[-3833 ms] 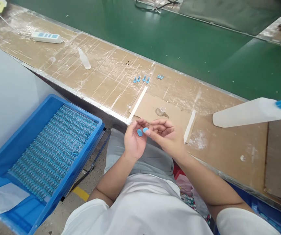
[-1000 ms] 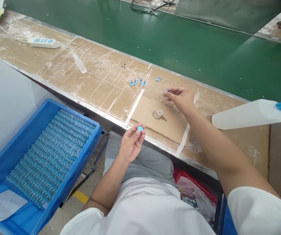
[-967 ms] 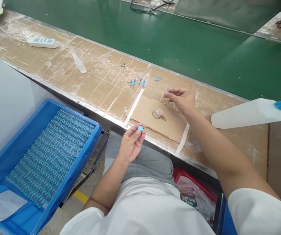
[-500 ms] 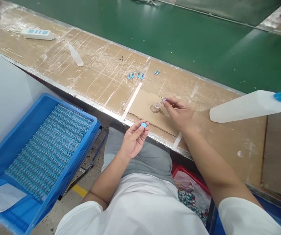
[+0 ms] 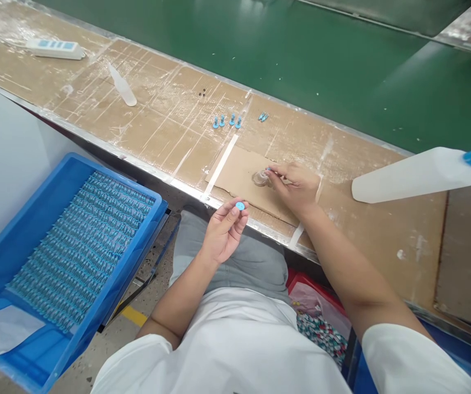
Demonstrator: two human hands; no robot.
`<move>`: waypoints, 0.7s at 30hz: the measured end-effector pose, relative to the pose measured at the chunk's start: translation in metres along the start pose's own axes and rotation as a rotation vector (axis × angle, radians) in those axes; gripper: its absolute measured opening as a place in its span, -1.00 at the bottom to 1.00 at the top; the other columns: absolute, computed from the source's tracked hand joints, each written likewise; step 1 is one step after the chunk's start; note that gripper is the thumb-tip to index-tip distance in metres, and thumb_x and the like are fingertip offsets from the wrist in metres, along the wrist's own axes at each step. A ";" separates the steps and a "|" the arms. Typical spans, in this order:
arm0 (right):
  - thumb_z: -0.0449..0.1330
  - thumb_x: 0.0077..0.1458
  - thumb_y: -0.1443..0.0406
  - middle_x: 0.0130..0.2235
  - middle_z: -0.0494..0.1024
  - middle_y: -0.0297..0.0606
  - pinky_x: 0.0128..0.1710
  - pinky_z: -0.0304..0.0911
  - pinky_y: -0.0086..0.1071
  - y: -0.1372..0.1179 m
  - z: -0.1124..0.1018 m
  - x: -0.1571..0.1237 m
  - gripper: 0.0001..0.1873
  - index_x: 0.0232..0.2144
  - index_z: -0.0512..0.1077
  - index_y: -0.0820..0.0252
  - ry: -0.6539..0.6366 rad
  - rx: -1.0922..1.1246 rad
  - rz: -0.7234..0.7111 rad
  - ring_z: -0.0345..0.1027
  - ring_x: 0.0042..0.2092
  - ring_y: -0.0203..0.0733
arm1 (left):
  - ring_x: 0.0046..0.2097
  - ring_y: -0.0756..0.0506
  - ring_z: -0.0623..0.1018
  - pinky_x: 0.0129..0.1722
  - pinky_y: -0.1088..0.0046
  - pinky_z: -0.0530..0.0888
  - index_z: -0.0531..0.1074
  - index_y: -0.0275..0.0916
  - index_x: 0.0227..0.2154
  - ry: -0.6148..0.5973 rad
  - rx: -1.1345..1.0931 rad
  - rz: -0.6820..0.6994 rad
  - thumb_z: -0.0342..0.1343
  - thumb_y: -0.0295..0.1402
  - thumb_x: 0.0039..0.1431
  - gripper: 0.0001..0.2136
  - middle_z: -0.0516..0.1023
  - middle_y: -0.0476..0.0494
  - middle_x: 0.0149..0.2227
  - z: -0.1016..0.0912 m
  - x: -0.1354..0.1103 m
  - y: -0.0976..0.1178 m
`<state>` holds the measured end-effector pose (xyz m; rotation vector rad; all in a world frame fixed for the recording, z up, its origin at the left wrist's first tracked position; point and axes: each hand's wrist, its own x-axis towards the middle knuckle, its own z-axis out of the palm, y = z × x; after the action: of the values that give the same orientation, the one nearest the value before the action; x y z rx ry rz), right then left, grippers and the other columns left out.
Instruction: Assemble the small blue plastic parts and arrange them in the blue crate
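My left hand [image 5: 222, 232] is held over my lap, fingers pinched on a small round blue part [image 5: 240, 206]. My right hand [image 5: 296, 183] rests on a cardboard sheet [image 5: 239, 172] taped to the bench, its fingertips pinched on a tiny bluish piece and touching a small clear round dish [image 5: 260, 178]. Further back on the bench stand a few small blue parts [image 5: 227, 120] in a row, with another little blue cluster [image 5: 263, 116] to their right.
A blue tray [image 5: 34, 219] packed with rows of blue parts sits low at my left. A white squeeze bottle with a blue cap [image 5: 416, 174] lies on the bench at right. A green conveyor belt [image 5: 301, 60] runs behind. A power strip [image 5: 54, 48] and clear nozzle [image 5: 122, 92] lie far left.
My right hand drew back from the far bench, where it picked a tiny blue piece, to the clear dish on the cardboard. My left hand kept holding the blue part.
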<state>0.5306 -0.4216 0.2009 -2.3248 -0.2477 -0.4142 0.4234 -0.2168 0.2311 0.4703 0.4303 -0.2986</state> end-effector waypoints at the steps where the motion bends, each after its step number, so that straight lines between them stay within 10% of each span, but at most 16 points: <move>1: 0.23 0.16 0.00 -0.19 0.66 -0.24 0.02 0.42 0.00 0.000 0.000 0.000 -0.76 -0.27 0.62 -0.10 -0.001 0.017 -0.003 0.54 -0.10 0.05 | -0.30 0.10 0.63 -0.21 0.68 0.56 0.59 -0.31 -0.23 0.001 -0.003 -0.001 0.28 -0.54 0.13 -0.86 0.66 -0.11 -0.22 0.000 0.000 0.000; 21: 0.45 -0.02 0.11 -0.24 0.68 -0.27 -0.09 0.54 -0.17 -0.073 -0.017 -0.029 -0.69 -0.22 0.62 0.10 0.325 0.641 0.238 0.60 -0.19 -0.07 | -0.30 0.05 0.64 -0.18 0.58 0.58 0.60 -0.33 -0.25 0.086 0.022 0.025 0.31 -0.41 0.15 -0.87 0.66 -0.13 -0.26 0.020 0.006 -0.005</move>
<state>0.4784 -0.3841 0.2492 -1.6071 0.0546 -0.4984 0.4331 -0.2322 0.2431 0.5105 0.5045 -0.2597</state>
